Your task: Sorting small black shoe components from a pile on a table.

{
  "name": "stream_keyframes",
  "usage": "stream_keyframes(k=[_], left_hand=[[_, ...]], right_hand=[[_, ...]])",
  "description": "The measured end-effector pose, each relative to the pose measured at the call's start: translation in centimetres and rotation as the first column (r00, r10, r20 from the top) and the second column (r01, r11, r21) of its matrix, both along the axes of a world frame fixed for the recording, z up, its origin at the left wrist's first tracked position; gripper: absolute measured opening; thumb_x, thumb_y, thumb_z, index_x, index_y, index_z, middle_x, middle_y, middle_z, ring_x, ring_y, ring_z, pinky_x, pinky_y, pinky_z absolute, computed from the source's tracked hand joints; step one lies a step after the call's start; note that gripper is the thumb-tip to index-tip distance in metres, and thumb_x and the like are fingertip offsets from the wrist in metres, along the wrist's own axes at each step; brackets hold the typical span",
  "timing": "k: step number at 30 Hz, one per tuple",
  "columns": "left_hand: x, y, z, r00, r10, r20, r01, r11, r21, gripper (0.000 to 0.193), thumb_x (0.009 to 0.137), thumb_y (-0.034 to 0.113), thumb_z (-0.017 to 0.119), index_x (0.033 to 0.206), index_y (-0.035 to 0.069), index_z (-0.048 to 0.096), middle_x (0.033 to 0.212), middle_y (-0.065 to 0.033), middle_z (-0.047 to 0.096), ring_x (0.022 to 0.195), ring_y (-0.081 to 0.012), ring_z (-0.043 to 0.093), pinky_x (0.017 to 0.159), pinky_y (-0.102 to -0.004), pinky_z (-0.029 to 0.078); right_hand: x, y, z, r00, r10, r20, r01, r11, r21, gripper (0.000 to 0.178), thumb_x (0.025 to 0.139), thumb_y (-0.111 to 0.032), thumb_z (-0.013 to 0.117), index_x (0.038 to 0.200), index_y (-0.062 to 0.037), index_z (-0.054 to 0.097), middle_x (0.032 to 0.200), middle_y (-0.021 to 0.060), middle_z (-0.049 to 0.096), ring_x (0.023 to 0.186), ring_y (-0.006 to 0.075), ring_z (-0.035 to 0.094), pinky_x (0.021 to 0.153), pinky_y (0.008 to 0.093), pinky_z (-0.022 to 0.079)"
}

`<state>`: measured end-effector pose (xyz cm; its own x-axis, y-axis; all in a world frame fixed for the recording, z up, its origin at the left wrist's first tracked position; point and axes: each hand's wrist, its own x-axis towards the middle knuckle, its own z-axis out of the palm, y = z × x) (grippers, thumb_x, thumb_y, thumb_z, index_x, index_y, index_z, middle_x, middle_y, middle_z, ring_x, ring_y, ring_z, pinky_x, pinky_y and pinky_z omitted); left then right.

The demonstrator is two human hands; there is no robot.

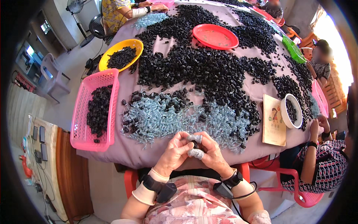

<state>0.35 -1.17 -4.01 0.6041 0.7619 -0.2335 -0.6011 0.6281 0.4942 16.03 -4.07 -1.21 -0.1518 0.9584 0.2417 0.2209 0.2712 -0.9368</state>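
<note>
At the table's near edge my two hands meet, fingertips together. Between them is a small black plastic piece (194, 144), mostly hidden by the fingers. My left hand (173, 152) is closed in a pinch on it. My right hand (213, 152) also closes on the piece; grey wraps cover its thumb and a finger. Just beyond the hands lies a spread of small pale-blue coiled springs (160, 119), with some black pieces mixed in. Farther on, a broad heap of small black plastic parts (186, 69) covers the cloth.
A pink basket (76, 125) of black pieces stands at left, a yellow bowl (140, 48) behind it. A red tray (215, 36) sits among the parts. At right are a booklet (274, 125) and a white bowl (284, 112). A co-worker (317, 160) sits close on the right; others sit farther off.
</note>
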Motion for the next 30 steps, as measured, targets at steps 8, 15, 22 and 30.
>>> stream_keyframes(k=[8,15,22,30], left_hand=[[0.5,-0.4,0.5,0.997,0.049,-0.052,-0.049,0.999,-0.003,0.029,0.086,-0.002,0.059,0.108,0.011,0.045,0.095,-0.0021,0.058,0.08,-0.0096,0.055,0.067,-0.0226,0.047],[0.3,-0.4,0.4,0.996,0.026,-0.081,-0.025,1.0,0.008,0.026,0.087,0.001,0.059,0.107,0.009,0.045,0.09,-0.0012,0.057,0.073,-0.0085,0.054,0.062,-0.0217,0.046],[-0.2,-0.3,0.1,0.999,-0.032,-0.042,0.033,0.999,0.033,0.028,0.086,0.003,0.06,0.108,0.011,0.045,0.096,-0.003,0.06,0.083,-0.0133,0.061,0.067,-0.0267,0.051],[0.1,-0.3,0.5,0.996,0.013,-0.087,-0.01,0.999,0.031,0.026,0.086,0.002,0.06,0.107,0.01,0.047,0.094,-0.0026,0.06,0.078,-0.0122,0.06,0.066,-0.0257,0.05]], right_hand=[[0.1,-0.3,-0.2,0.999,-0.011,-0.052,0.006,0.997,-0.078,0.036,0.079,-0.018,0.07,0.109,-0.0009,0.058,0.096,0.0059,0.055,0.068,0.0124,0.049,0.06,0.0255,0.041],[-0.2,-0.4,-1.1,0.991,-0.015,-0.132,0.005,0.997,-0.079,0.032,0.081,-0.02,0.067,0.103,-0.0004,0.057,0.097,0.0085,0.055,0.075,0.0174,0.054,0.065,0.0281,0.044],[-0.1,-0.4,-0.1,1.0,-0.004,-0.018,0.003,1.0,-0.025,0.029,0.082,-0.02,0.064,0.102,0.0002,0.056,0.099,0.0127,0.054,0.08,0.0251,0.055,0.069,0.0321,0.045],[0.1,-0.2,0.2,0.999,0.003,0.042,-0.003,1.0,-0.002,0.031,0.083,-0.022,0.063,0.103,0.0,0.056,0.098,0.0133,0.054,0.077,0.0259,0.055,0.068,0.0331,0.045]])
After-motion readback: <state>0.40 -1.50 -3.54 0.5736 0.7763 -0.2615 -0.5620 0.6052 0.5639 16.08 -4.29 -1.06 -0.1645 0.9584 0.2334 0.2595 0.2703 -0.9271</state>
